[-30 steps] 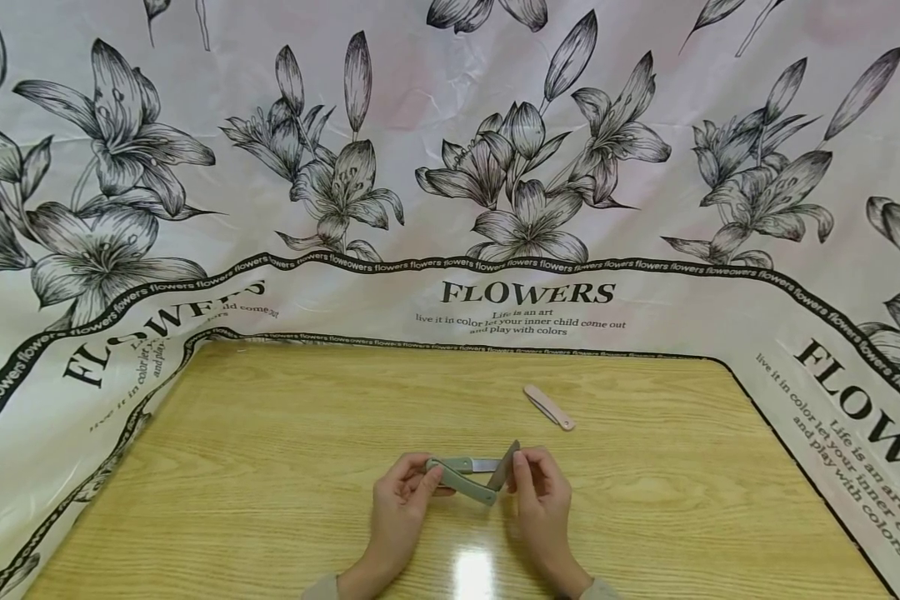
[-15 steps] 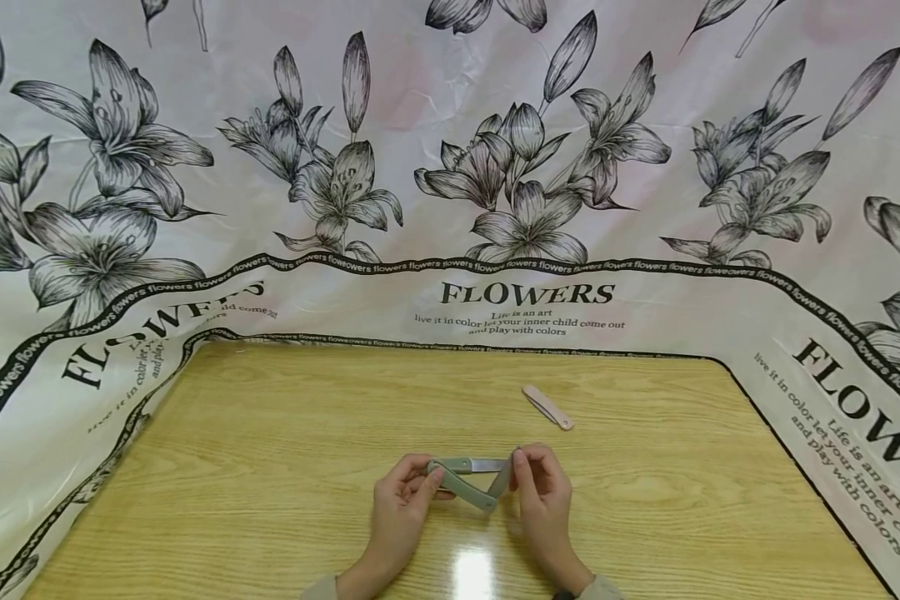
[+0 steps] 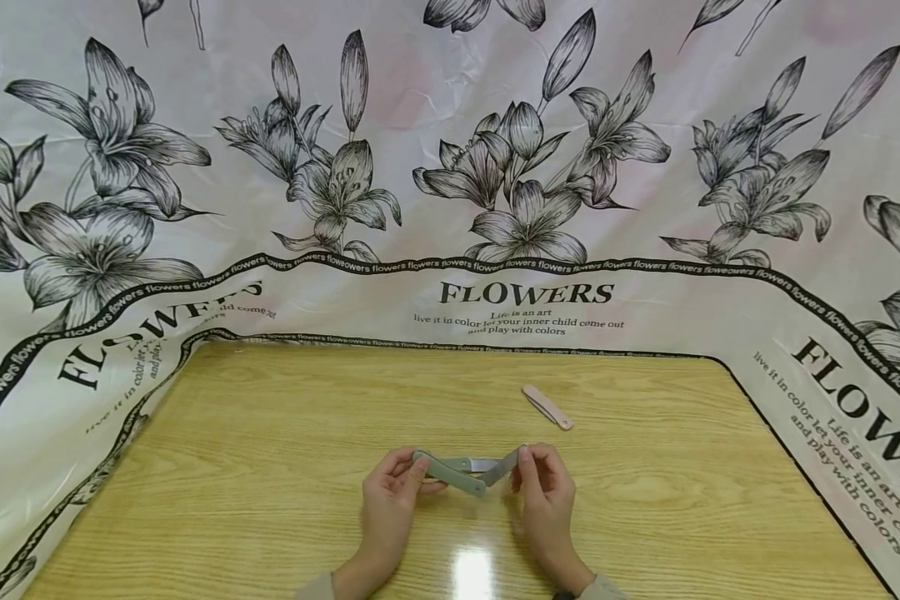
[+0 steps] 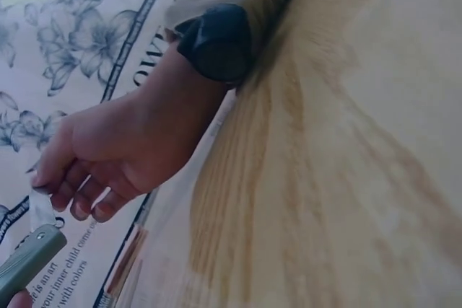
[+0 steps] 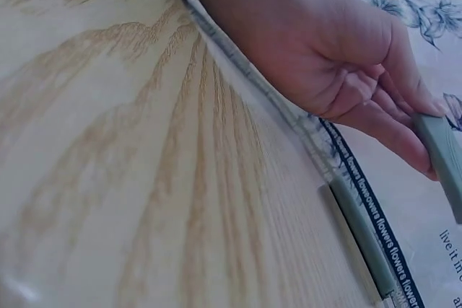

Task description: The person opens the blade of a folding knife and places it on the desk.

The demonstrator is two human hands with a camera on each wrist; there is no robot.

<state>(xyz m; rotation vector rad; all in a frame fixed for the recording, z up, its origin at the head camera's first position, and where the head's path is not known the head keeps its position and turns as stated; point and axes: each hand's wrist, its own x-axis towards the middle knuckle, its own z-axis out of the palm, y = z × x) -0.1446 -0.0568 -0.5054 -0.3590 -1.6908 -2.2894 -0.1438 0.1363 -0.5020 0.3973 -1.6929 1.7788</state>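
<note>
My left hand [image 3: 387, 504] grips the green handle [image 3: 453, 477] of a folding knife, thumb on top, above the table. Between the thumb and fingers of my right hand [image 3: 547, 500], the tip end of its grey blade [image 3: 501, 468] is pinched. Blade and handle form a wide V, the pivot lowest and nearest to me. In the left wrist view the pivot end of the handle [image 4: 45, 239] shows, with the blade reaching to the right fingertips. Behind the held knife, a second green folding knife [image 5: 361, 232] lies on the table with its blade [image 3: 483, 465] out.
A pink folding knife [image 3: 547, 407], folded, lies farther back on the wood-grain table [image 3: 307, 408]. White cloth [image 3: 345, 300] printed with flowers and lettering rises along the table's back and sides. A dark watch [image 4: 222, 42] is on the right wrist.
My left hand has shifted left with the handle, while the right keeps its pinch on the blade. The angle between blade and handle has widened. The two knives on the table have not moved.
</note>
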